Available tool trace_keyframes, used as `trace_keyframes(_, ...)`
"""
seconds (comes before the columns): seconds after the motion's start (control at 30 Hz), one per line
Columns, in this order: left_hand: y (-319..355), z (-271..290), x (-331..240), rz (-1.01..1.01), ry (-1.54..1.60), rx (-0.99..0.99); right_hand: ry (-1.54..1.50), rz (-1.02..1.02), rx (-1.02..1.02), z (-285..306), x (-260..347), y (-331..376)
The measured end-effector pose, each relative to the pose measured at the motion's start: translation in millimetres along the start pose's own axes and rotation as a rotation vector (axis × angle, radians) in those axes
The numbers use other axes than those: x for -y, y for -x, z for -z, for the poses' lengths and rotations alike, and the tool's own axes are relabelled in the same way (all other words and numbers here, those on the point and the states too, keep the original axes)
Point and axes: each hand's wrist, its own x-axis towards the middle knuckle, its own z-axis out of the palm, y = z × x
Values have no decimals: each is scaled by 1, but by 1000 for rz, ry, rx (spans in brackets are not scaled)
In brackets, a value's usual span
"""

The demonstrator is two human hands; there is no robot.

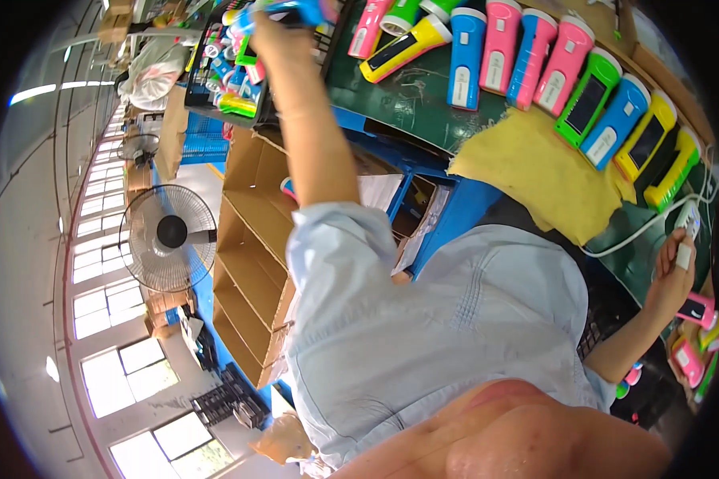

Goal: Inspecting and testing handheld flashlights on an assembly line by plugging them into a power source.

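Observation:
My left hand [270, 36] reaches to the far left, above a dark crate [327, 52] of loose flashlights. Its fingers are closed around a blue flashlight [295, 13], partly cut off by the upper edge. At the right, my right hand [673, 263] has its fingers curled at the lower end of a white corded power strip [689, 217]. A small white patch shows on that hand's fingers. Along the green tabletop [399, 100] lies a row of flashlights in pink, blue, green and yellow, among them a blue flashlight [466, 60] and a green flashlight [589, 96].
A yellow cloth [547, 172] hangs over the table's near edge. White cable [631, 239] runs beside it. At my left stand a divided cardboard box [252, 263] and a standing fan [170, 231]. More flashlights, one a pink flashlight [687, 359], lie at the lower right.

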Motion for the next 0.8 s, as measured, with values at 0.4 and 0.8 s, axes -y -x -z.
trace_keyframes(0.4, -151, -77, 49, -225, -972, 462, 331, 97, -86, -51, -5, -6)
trace_keyframes(0.8, -71, -163, 156, 17, -1250, 464, 332, -2, 284, -59, -6, -1)
